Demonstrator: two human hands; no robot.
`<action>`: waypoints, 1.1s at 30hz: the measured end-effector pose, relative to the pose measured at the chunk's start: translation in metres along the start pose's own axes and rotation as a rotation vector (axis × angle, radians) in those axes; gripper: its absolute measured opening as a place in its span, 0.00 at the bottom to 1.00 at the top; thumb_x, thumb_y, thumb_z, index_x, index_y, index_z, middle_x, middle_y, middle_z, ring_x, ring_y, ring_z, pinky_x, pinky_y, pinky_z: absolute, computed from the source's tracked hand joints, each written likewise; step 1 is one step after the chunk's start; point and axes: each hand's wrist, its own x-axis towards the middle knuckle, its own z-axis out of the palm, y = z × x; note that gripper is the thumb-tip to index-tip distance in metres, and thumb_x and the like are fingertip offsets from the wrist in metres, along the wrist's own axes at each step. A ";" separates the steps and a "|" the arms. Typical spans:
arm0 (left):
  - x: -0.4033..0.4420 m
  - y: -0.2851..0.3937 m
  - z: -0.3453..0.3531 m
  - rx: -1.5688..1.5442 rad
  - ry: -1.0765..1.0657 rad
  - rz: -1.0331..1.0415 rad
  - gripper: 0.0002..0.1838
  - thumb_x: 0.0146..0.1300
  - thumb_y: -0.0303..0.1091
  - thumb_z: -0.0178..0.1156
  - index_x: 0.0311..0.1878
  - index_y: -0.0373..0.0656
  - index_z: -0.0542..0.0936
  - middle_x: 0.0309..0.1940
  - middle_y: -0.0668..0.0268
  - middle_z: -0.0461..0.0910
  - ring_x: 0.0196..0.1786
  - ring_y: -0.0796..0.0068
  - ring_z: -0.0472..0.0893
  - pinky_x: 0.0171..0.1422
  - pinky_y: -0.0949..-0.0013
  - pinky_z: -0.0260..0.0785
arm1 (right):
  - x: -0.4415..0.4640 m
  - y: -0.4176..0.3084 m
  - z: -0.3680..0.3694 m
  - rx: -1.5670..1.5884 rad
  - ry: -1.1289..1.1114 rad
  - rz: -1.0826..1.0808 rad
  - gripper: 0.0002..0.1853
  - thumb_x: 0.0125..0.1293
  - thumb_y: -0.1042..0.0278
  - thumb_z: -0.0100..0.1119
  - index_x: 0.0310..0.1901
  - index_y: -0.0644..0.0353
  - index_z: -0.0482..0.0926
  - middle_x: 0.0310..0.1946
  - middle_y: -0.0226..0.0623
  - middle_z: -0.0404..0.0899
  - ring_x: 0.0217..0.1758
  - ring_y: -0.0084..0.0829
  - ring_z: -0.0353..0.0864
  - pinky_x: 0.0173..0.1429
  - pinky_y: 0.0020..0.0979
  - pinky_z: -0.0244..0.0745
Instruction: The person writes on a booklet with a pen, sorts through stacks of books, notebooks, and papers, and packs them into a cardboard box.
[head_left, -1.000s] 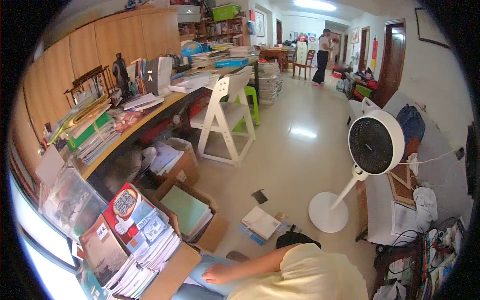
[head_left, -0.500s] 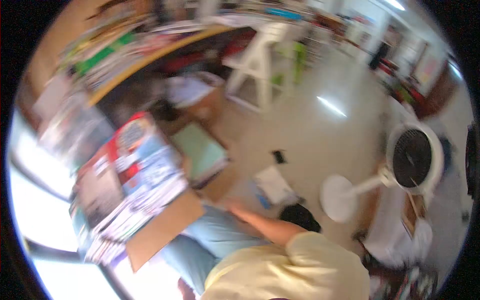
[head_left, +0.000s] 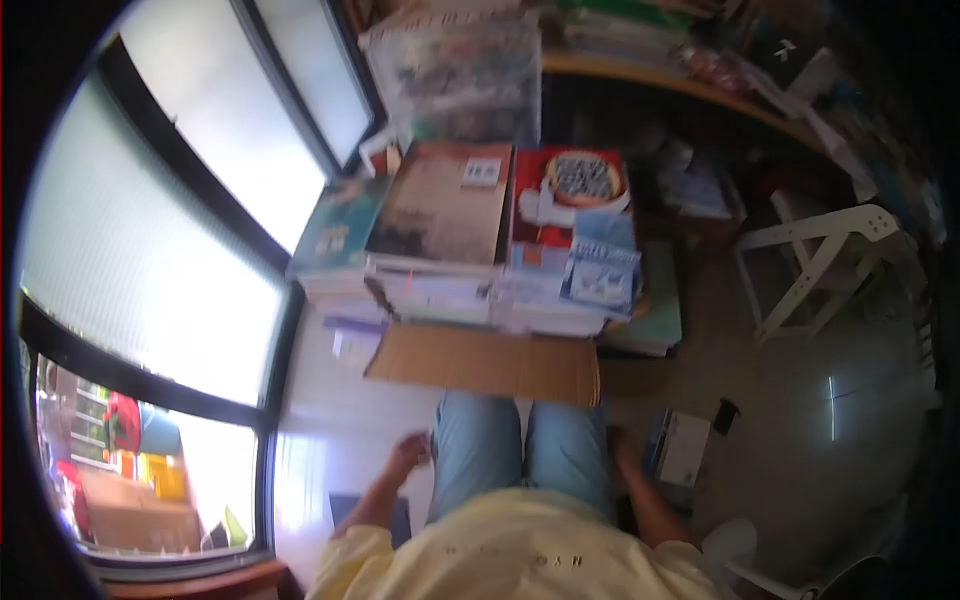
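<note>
My left hand (head_left: pixel 408 453) hangs beside my left leg, above the pale floor; its fingers are blurred and look bent, with no object visible in them. On the other side, my right hand (head_left: pixel 620 446) is dim and partly hidden next to my right knee, near a white and blue box (head_left: pixel 684 448) on the floor. In front of my knees, a cardboard flap (head_left: pixel 485 362) sticks out below stacked books. On top lie a brown-covered book (head_left: pixel 440 205), a red and blue book (head_left: pixel 573 200) and a teal book (head_left: pixel 343 225).
Windows (head_left: pixel 160 250) line the left side. A clear plastic bin (head_left: pixel 455 80) stands behind the books. To the right are a box holding a green folder (head_left: pixel 655 295), a white chair (head_left: pixel 820 260), a small black item (head_left: pixel 726 415) and a fan base (head_left: pixel 730 546).
The view has swung left and down to the book stacks and windows. My left hand has come into view, and my right hand is now beside my right knee.
</note>
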 end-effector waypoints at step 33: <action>0.094 0.350 -0.019 1.116 0.892 0.883 0.20 0.59 0.41 0.63 0.53 0.45 0.79 0.51 0.61 0.78 0.56 0.64 0.76 0.59 0.60 0.66 | -0.103 -0.192 0.015 -0.007 0.265 -0.876 0.02 0.57 0.73 0.59 0.29 0.61 0.77 0.27 0.41 0.77 0.32 0.44 0.77 0.38 0.40 0.71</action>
